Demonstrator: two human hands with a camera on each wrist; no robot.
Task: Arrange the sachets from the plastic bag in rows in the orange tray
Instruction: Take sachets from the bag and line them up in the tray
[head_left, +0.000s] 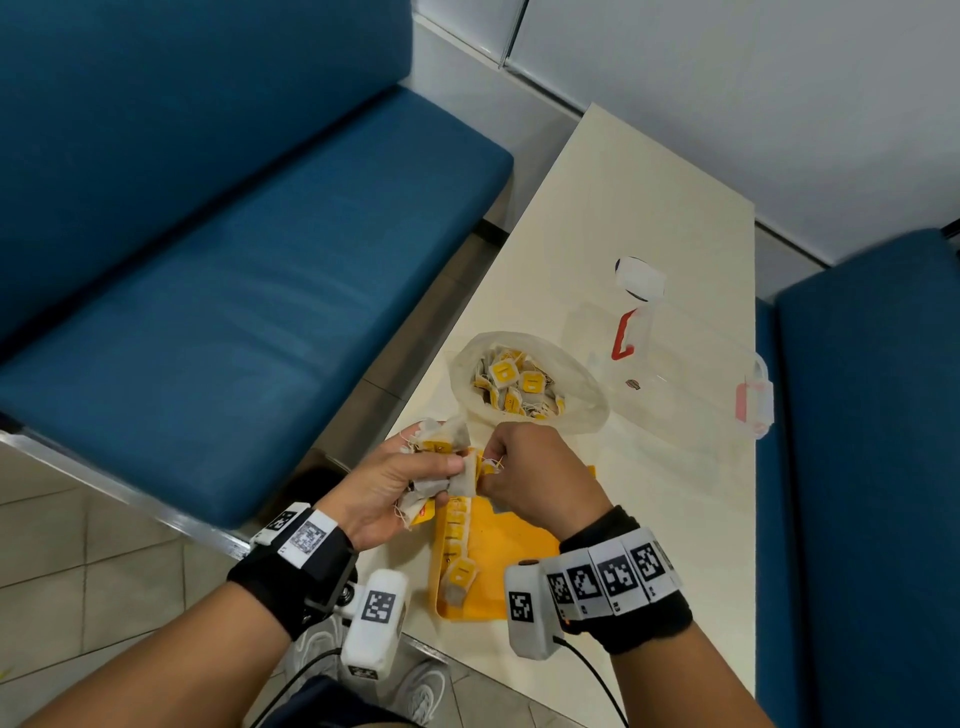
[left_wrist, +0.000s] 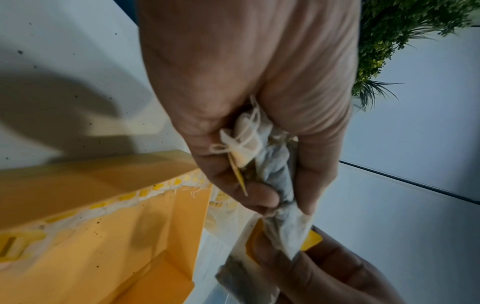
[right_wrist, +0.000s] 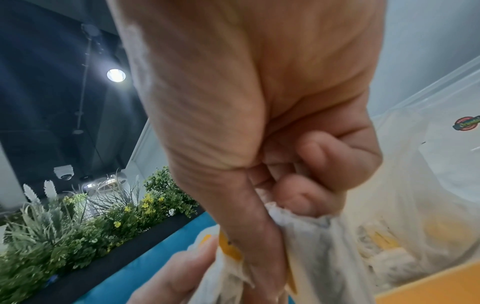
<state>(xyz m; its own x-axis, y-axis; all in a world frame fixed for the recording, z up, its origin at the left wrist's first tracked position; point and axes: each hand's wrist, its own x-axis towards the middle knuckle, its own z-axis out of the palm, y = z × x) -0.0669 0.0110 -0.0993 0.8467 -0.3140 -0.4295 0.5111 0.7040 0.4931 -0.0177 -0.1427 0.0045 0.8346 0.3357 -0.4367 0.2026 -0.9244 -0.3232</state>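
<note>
My left hand grips a bunch of white tea sachets with yellow tags, held just above the far end of the orange tray. My right hand pinches one sachet at the edge of that bunch, its other fingers curled. In the left wrist view the bunch sits in my curled fingers, and the right hand's fingers pinch a sachet below. One row of sachets lies along the tray's left wall. The open plastic bag of sachets lies just beyond my hands.
A clear plastic container with red latches lies on the cream table to the right of the bag. Blue benches flank the table on both sides. The table's near left edge runs close to the tray.
</note>
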